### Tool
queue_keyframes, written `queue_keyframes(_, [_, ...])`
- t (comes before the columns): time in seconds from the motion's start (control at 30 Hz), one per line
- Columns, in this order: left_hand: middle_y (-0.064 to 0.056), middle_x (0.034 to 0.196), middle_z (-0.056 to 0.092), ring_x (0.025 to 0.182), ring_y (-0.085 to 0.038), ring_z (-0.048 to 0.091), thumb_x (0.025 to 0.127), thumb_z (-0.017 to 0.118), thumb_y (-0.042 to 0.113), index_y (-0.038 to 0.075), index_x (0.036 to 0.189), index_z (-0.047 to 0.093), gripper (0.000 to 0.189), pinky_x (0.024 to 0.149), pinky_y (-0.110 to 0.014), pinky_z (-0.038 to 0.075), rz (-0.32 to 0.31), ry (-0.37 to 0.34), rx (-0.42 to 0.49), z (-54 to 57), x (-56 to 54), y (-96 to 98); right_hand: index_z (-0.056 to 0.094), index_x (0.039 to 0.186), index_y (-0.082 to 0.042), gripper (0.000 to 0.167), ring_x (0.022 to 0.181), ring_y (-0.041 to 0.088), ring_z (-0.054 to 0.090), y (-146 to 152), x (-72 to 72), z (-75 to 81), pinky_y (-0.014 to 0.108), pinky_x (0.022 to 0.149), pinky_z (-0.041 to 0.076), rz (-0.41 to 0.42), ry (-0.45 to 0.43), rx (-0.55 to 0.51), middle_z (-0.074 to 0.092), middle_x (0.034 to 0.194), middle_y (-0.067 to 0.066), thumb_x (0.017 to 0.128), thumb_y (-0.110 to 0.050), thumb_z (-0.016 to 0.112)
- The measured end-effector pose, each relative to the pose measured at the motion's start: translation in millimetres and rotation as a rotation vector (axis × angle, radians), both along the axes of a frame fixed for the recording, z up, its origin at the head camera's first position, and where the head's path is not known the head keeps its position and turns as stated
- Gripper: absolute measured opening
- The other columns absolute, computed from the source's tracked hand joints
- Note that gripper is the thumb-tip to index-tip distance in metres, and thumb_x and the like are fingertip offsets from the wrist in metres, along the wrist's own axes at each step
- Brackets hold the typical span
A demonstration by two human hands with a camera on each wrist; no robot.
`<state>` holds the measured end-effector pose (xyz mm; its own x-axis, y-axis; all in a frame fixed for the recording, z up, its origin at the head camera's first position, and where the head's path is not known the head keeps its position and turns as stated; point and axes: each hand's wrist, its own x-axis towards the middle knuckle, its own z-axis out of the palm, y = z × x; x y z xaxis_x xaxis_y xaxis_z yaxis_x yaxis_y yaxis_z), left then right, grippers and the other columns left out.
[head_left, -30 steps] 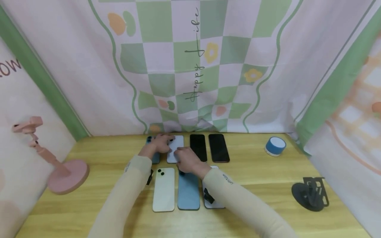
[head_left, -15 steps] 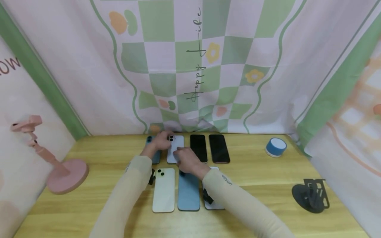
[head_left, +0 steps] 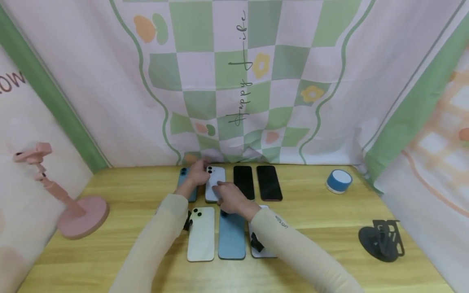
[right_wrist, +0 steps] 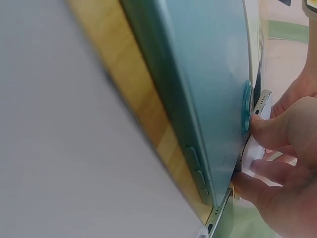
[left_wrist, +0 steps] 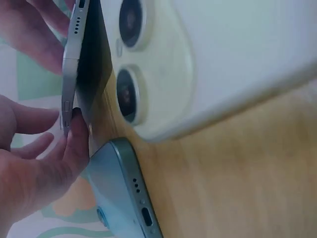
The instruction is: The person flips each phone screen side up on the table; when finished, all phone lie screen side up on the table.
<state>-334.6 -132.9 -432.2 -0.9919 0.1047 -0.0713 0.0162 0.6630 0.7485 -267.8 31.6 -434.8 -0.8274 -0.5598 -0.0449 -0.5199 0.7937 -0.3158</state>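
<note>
Your left hand (head_left: 198, 175) and right hand (head_left: 232, 197) pinched one tilted phone (head_left: 217, 176) by the table's (head_left: 307, 228) far edge; six others (head_left: 201, 240) seemed placed.

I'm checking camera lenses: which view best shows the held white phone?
The head view: the white phone shows its back and lenses there. Left wrist: edge and dark face. Right wrist: partly covered by the right hand.
</note>
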Motion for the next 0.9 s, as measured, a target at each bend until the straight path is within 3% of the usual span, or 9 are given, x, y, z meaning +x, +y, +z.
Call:
queue_keyframes(0.23, [-0.025, 0.139, 0.062, 0.126, -0.040, 0.061, 0.086, 0.062, 0.001, 0.000, 0.147, 0.052, 0.062, 0.106, -0.049, 0.054, 0.083, -0.022, -0.031, -0.9, 3.6, -1.4, 0.059, 0.145, -0.003, 0.051, 0.144, 0.039, 0.053, -0.6, 4.6, 1.9, 0.046, 0.120, 0.046, -0.004, -0.014, 0.002, 0.052, 0.156, 0.024, 0.094, -0.003, 0.068])
queue_keyframes(0.37, [-0.023, 0.129, 0.064, 0.109, -0.034, 0.066, 0.091, 0.064, 0.005, -0.002, 0.147, 0.051, 0.058, 0.090, -0.040, 0.059, 0.082, -0.085, -0.019, 0.4, 3.2, -3.5, 0.058, 0.146, -0.003, 0.051, 0.145, 0.038, 0.052, 0.3, 5.6, 2.7, 0.046, 0.120, 0.045, 0.003, -0.018, 0.008, 0.051, 0.157, 0.024, 0.095, -0.003, 0.067])
queue_keyframes(0.53, [-0.024, 0.128, 0.066, 0.087, -0.027, 0.072, 0.090, 0.061, 0.002, -0.001, 0.146, 0.052, 0.057, 0.071, -0.031, 0.062, 0.085, -0.148, 0.002, 6.4, 1.2, -6.3, 0.055, 0.149, -0.004, 0.053, 0.147, 0.037, 0.050, 3.8, 6.0, 4.1, 0.047, 0.122, 0.043, 0.030, -0.046, -0.013, 0.049, 0.159, 0.022, 0.097, -0.006, 0.066])
queue_keyframes(0.67, [-0.025, 0.122, 0.069, 0.065, -0.019, 0.067, 0.085, 0.058, 0.001, -0.004, 0.139, 0.057, 0.054, 0.061, -0.029, 0.060, 0.077, -0.118, -0.020, 12.8, -1.3, -7.2, 0.055, 0.149, -0.005, 0.050, 0.147, 0.036, 0.050, 8.4, 4.7, 6.3, 0.047, 0.122, 0.043, 0.030, -0.068, -0.050, 0.050, 0.159, 0.021, 0.101, -0.015, 0.065])
queue_keyframes(0.77, [-0.026, 0.117, 0.071, 0.059, -0.016, 0.065, 0.084, 0.056, 0.002, -0.006, 0.136, 0.059, 0.053, 0.059, -0.030, 0.061, 0.059, -0.084, -0.046, 20.2, -1.9, -6.8, 0.056, 0.148, -0.004, 0.048, 0.143, 0.034, 0.055, 12.1, 3.8, 9.7, 0.048, 0.119, 0.046, 0.002, -0.096, -0.122, 0.054, 0.156, 0.021, 0.102, -0.018, 0.064])
queue_keyframes(0.83, [-0.025, 0.111, 0.072, 0.059, -0.018, 0.068, 0.084, 0.056, 0.003, -0.006, 0.134, 0.061, 0.051, 0.060, -0.031, 0.062, 0.054, -0.063, -0.082, 25.9, -2.0, -5.3, 0.057, 0.147, -0.004, 0.047, 0.132, 0.031, 0.063, 14.0, 3.2, 12.4, 0.046, 0.112, 0.052, -0.019, -0.116, -0.173, 0.059, 0.151, 0.020, 0.102, -0.017, 0.064])
queue_keyframes(0.9, [-0.022, 0.103, 0.074, 0.064, -0.022, 0.070, 0.084, 0.056, 0.005, -0.005, 0.124, 0.067, 0.043, 0.066, -0.033, 0.062, 0.054, -0.024, -0.165, 32.0, -1.6, -3.3, 0.056, 0.148, -0.004, 0.047, 0.111, 0.032, 0.071, 15.5, 3.4, 15.3, 0.047, 0.097, 0.059, -0.043, -0.154, -0.224, 0.069, 0.135, 0.022, 0.102, -0.016, 0.063])
